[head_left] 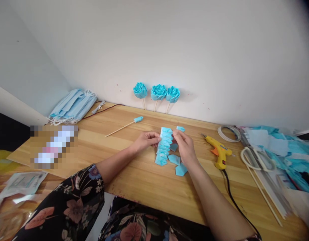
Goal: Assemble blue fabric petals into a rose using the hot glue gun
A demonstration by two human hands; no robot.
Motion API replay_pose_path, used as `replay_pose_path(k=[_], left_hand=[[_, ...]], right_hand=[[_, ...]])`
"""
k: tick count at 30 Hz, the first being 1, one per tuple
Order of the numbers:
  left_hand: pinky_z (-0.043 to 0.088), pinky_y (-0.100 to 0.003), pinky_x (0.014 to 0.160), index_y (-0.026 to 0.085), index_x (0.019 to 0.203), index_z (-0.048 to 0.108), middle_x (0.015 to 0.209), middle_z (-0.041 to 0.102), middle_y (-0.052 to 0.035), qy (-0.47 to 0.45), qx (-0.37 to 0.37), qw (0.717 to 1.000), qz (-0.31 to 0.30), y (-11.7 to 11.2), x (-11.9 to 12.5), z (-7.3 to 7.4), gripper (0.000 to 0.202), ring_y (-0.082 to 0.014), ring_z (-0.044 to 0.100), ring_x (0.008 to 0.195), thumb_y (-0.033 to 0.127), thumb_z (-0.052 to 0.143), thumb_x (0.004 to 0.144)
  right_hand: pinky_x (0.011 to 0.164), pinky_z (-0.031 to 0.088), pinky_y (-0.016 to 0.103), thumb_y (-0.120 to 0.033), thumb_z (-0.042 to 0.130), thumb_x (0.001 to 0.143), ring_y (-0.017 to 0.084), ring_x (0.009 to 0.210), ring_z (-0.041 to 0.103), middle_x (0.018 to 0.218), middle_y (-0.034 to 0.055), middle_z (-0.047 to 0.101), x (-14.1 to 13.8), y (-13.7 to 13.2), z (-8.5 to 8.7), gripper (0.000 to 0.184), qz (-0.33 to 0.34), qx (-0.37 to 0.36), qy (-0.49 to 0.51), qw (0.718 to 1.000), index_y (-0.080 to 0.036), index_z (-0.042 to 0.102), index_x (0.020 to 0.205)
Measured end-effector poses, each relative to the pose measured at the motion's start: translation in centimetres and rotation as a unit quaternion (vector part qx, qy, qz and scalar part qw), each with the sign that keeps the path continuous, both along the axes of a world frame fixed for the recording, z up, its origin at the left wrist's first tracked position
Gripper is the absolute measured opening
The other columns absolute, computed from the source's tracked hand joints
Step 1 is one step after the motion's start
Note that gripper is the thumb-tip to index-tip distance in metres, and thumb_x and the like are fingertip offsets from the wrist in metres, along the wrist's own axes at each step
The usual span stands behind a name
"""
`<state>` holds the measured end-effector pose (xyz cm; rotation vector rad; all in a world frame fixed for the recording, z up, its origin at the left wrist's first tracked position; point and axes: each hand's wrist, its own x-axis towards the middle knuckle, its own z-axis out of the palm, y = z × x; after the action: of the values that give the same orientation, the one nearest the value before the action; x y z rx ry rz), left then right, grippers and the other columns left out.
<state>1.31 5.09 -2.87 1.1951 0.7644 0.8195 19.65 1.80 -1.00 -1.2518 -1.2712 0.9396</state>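
A strip of overlapping blue folded petals [164, 147] lies between my hands, over the wooden table. My left hand [146, 140] pinches its left edge with thumb and fingers. At the upper right edge, the closed fingertips of my right hand [186, 144] grip the same strip. Several loose blue petals [181, 170] lie beside and partly under my right hand, with another petal [180, 128] just beyond it. Behind my left hand, a thin wooden stick [120, 129] with a small blue bud [138, 119] on its tip rests on the table.
Three blue flowers on sticks [158, 92] lean against the wall. Stacked face masks [73, 105] lie back left. On the right are a yellow glue gun [221, 154] with a black cord, a roll of tape [229, 134], scissors [260, 160], sticks [265, 195] and blue material [282, 147].
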Motion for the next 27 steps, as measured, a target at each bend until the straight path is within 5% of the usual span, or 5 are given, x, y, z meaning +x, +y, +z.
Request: replay_pose_path(k=[9,27], left_hand=[[0.041,-0.025,0.060,0.013,0.075,0.063,0.065,0.062,-0.0027,-0.016,-0.002,1.000,0.005,0.07,0.03,0.26,0.045,-0.0111,0.056,0.058,0.058,0.060,0.083],[0.040,-0.022,0.060,0.013,0.075,0.063,0.063,0.060,0.0013,-0.021,0.002,1.000,0.009,-0.03,0.08,0.10,0.043,-0.0075,0.052,0.057,0.053,0.076,0.070]], right_hand=[[0.061,0.042,0.025,-0.040,0.062,0.082,0.014,0.062,0.049,0.065,-0.0019,0.055,-0.26,0.04,-0.06,0.022,-0.022,-0.010,0.005,1.000,-0.020,0.064,0.071],[0.058,0.038,0.026,-0.051,0.055,0.089,0.014,0.061,0.044,0.062,-0.0020,0.048,-0.27,-0.13,-0.16,0.040,0.030,0.001,-0.035,0.999,-0.020,0.053,0.063]])
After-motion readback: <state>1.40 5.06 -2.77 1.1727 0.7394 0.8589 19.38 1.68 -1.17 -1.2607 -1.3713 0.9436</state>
